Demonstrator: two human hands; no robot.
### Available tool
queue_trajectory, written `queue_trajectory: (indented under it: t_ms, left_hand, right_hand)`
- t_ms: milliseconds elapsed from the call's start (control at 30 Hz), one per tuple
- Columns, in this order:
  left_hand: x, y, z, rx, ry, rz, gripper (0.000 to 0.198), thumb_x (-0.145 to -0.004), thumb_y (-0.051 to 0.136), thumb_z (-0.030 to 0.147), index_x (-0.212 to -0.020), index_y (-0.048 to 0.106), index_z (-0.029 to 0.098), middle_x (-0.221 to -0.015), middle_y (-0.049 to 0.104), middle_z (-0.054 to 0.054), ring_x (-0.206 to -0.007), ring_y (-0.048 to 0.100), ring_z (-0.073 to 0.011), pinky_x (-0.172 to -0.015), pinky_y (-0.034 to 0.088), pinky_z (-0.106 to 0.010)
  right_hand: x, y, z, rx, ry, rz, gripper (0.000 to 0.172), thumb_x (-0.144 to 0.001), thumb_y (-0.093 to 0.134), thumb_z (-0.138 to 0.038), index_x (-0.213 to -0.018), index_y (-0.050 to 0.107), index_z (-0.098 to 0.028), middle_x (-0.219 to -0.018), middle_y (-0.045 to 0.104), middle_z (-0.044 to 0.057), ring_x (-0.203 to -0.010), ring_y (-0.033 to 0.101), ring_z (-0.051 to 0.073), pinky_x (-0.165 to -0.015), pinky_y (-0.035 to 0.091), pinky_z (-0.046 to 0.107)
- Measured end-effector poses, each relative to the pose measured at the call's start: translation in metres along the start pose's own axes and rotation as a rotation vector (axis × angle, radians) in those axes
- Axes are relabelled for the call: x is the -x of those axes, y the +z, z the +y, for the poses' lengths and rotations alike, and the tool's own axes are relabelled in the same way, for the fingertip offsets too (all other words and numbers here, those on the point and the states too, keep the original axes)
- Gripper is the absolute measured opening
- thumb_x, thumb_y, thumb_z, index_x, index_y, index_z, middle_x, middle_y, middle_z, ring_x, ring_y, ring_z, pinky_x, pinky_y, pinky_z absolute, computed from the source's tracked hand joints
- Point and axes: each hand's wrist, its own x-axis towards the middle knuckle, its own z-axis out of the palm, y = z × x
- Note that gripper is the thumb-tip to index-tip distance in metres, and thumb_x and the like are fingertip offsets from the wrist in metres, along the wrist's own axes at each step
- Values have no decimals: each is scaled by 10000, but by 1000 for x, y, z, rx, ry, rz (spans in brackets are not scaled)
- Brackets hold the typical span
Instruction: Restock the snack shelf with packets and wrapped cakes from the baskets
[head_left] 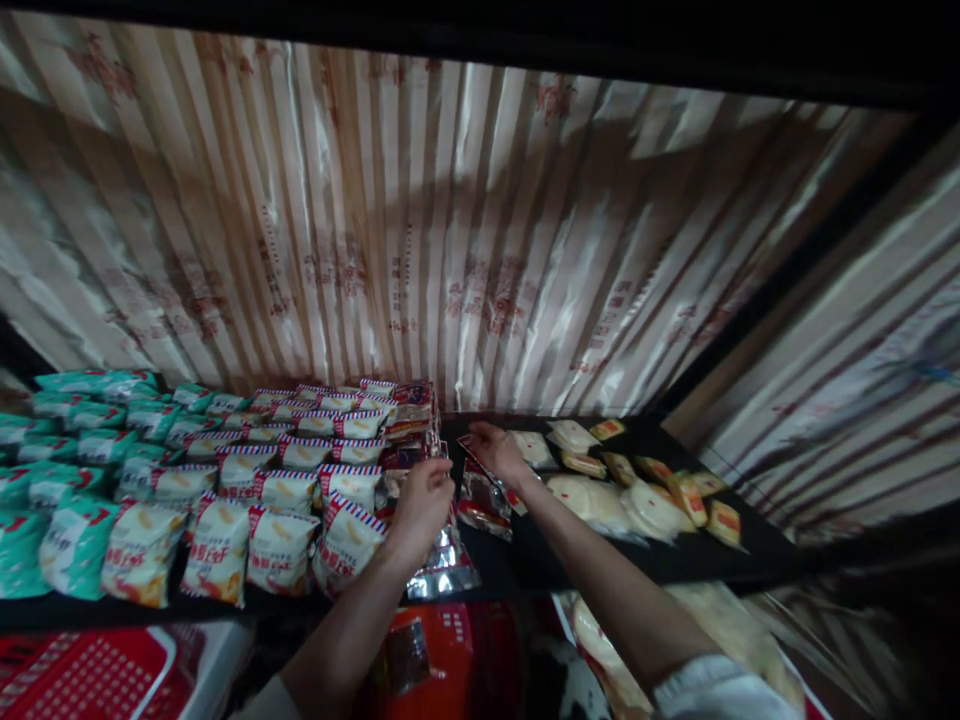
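My left hand is closed, fingertips curled together, at the right side of a stack of dark red foil packets. What it grips, if anything, is hidden. Just to its right, my right hand has its fingers bent round the upper part of a dark red foil packet. Below that hand another dark red packet lies on the black shelf. Silvery packet ends show at the shelf's front edge under my left hand.
White snack bags with striped tops stand in rows at the left, teal bags beyond them. Flat white packs and small yellow packets lie at right. A red basket and an orange container are below. Pleated sheeting hangs behind.
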Motion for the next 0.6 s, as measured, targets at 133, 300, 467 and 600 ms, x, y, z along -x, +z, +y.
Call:
queue_trajectory:
  t_ms: [133, 300, 467, 600]
  left_hand:
    - [48, 27, -11, -81, -86, -328, 323, -733, 509, 205, -1022, 634, 134, -926, 682, -93, -805, 626, -177, -738, 479, -283]
    - [82, 51, -34, -256, -136, -507, 340, -762, 473, 194, -1047, 629, 92, -943, 681, -115, -807, 617, -174, -719, 465, -271]
    - [97, 57, -48, -334, -138, -518, 344, -770, 461, 210, -1043, 628, 84, -880, 683, -98, -714, 595, -151, -652, 437, -248]
    - [109, 54, -51, -321, -131, -501, 318, -739, 500, 233, -991, 648, 108, -841, 679, -72, -717, 589, -156, -650, 421, -248]
  right_hand:
    - [52, 6, 33, 194, -43, -88, 358, -829, 465, -192, -1155, 591, -113, -1111, 641, 146, -1051, 577, 224, -908, 412, 309]
    - [93, 17, 56, 295, -138, -99, 408, -827, 463, -196, -1216, 546, -108, -1307, 513, 151, -1210, 444, 245, -1018, 315, 359]
    - [117, 18, 62, 318, -89, -81, 446, -827, 423, -132, -1265, 508, -136, -1258, 546, 133, -1152, 467, 245, -986, 328, 356]
    - [136, 14, 66, 325, -76, -25, 407, -836, 438, -167, -1227, 547, -171, -1205, 569, 120, -1161, 440, 262, -1015, 289, 388]
